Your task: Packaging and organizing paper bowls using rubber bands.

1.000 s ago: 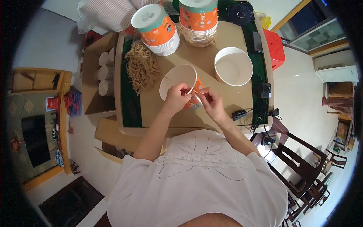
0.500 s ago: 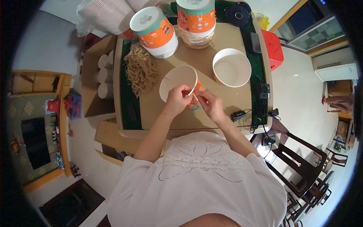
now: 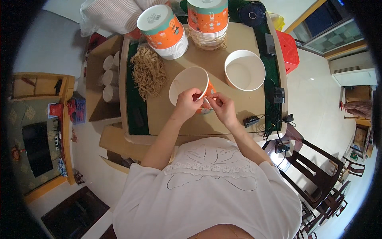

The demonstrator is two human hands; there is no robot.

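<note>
Fingers (image 3: pixel 218 99) — at paper tub (image 3: pixel 187 81)

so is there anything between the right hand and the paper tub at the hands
Only a small pale piece, too small to identify, shows at the fingertips of the right hand; nothing else visible separates it from the paper tub.

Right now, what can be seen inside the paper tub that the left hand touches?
Inside the paper tub, the white inner wall shows; no large item can be made out. The left hand covers part of the near side; what lies behind it cannot be seen.
</note>
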